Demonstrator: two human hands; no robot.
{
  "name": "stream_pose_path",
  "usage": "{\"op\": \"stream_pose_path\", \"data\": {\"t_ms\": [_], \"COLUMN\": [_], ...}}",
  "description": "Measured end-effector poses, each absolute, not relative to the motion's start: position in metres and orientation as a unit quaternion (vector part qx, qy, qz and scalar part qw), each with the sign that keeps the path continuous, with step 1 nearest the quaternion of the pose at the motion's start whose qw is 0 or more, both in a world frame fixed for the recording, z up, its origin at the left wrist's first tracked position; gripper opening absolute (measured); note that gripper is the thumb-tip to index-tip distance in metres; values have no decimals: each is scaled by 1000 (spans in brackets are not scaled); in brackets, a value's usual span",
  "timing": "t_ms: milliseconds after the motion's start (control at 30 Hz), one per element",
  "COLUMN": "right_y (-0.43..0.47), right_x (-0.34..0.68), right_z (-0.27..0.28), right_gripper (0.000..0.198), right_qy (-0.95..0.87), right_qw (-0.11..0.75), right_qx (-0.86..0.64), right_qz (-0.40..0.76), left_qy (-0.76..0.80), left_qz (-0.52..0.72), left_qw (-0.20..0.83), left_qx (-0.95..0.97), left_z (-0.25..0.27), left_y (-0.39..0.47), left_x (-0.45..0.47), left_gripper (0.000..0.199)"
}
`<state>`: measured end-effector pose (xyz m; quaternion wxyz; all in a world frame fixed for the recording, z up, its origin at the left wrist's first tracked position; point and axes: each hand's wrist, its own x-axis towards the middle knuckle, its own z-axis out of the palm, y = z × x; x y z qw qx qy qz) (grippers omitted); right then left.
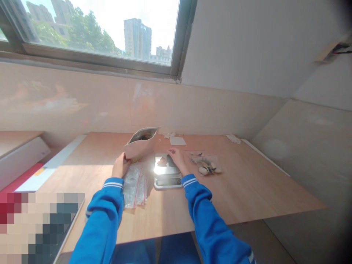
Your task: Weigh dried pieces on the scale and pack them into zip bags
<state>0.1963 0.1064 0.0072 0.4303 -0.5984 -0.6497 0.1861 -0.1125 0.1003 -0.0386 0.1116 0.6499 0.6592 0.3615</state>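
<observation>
A tan stand-up pouch [143,146] with its mouth open stands at the back of the table, dark contents showing inside. At its lower left side, my left hand [120,165] is closed around the edge. My right hand [178,158] hovers over the plate of a small white kitchen scale [168,182], thumb and fingertips pinched together; anything between them is too small to name. On the plate lies a brownish dried piece [162,161], lit by strong glare. Clear zip bags [134,183] with red seals lie between my left forearm and the scale.
Filled zip bags [209,165] holding pale and dark slices lie right of the scale. A white paper [178,140] and crumpled tissue [233,138] are near the wall. The table's front edge runs close to my lap.
</observation>
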Motion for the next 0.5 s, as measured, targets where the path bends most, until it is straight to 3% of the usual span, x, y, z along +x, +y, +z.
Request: {"op": "stream_pose_path", "data": {"t_ms": [133,233,367,500], "right_y": [101,91,62,32], "right_x": [198,196,179,155], "right_z": [16,46,105,142], "right_gripper": [23,28,33,27], "right_qy": [-650,-641,-676,-791], "right_qw": [421,481,557,466], "right_qx": [-614,-584,-443,-356], "right_qz": [156,130,192,174], "left_qy": [656,651,644,639], "left_qz": [365,374,386,382], "left_qw": [115,122,127,117], "left_qx": [650,650,648,658], "left_z": [-39,-39,-38,-34], "left_y": [101,101,99,96], "left_x": [-113,-113,-112,-110], "left_gripper": [36,35,33,35]}}
